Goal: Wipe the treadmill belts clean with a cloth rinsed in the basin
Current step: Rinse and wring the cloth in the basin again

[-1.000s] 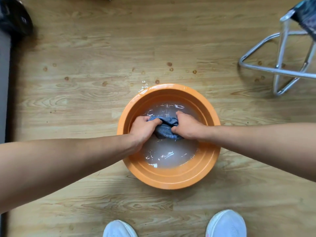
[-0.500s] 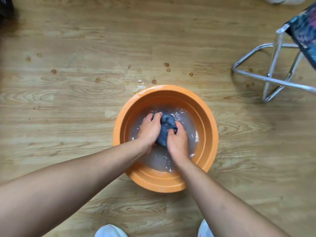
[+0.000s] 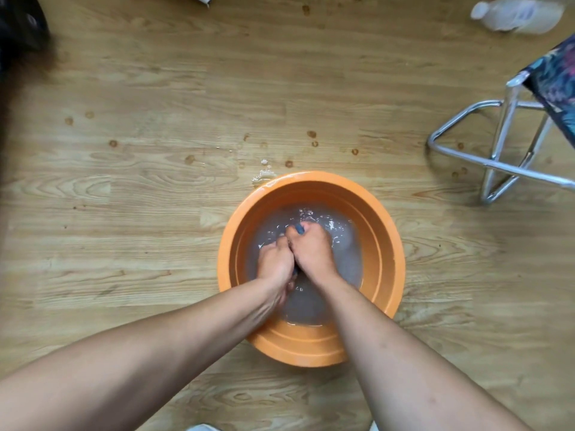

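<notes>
The cloth (image 3: 300, 228) lies bunched in the water of the orange basin (image 3: 383, 244), almost hidden. Only a blue sliver shows between the fists, its length running away from the person. The left hand (image 3: 275, 261) and right hand (image 3: 312, 250) meet knuckle to knuckle, both grips clamped on it, the right reaching slightly farther.

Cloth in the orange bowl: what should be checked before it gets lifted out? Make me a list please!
1. Both hands hold the cloth: ok. The left hand and right hand are curled round it.
2. Cloth soaked: ok, it sits in the water of the basin.
3. Cloth rinsed clean: cannot tell, the hands hide most of it.
4. Water clear: not ok, it looks cloudy.
5. Dry floor near the basin: not ok, a splash lies by the far rim.
</notes>
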A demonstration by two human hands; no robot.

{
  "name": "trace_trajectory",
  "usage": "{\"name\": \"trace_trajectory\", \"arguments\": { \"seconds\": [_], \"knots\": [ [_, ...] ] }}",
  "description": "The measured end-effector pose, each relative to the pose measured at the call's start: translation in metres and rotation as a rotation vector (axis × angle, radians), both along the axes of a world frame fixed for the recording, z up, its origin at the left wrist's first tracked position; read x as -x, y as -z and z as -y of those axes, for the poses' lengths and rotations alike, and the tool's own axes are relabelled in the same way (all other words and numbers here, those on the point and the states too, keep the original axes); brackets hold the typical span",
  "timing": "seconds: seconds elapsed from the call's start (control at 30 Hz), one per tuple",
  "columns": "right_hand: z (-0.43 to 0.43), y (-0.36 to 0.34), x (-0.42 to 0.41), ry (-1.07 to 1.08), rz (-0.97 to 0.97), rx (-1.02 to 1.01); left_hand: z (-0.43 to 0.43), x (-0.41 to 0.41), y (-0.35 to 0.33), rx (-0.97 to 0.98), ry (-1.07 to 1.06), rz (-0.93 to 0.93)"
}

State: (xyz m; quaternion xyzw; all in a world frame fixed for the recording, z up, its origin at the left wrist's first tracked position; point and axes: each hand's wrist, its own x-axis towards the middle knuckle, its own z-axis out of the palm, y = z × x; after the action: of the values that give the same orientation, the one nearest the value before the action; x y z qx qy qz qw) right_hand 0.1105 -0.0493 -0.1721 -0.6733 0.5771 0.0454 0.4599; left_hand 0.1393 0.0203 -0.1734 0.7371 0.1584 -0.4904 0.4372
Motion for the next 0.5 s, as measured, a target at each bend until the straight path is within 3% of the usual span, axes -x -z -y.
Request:
{"name": "trace_trajectory", "arguments": {
  "seconds": [0.13,0.23,0.4,0.5],
  "knots": [
    [0.014,-0.001,0.011,-0.195,-0.153,0.133,0.000,-0.004,-0.001,-0.006,0.064,0.143],
    [0.021,0.003,0.020,-0.213,-0.181,0.204,0.006,-0.007,-0.005,-0.134,0.184,0.211],
    [0.018,0.004,0.040,0.107,0.089,0.086,0.012,-0.007,0.004,-0.072,0.225,0.267],
    [0.004,-0.010,0.048,0.133,0.199,-0.011,0.019,-0.005,0.003,0.048,0.232,0.102]
  ]
}}
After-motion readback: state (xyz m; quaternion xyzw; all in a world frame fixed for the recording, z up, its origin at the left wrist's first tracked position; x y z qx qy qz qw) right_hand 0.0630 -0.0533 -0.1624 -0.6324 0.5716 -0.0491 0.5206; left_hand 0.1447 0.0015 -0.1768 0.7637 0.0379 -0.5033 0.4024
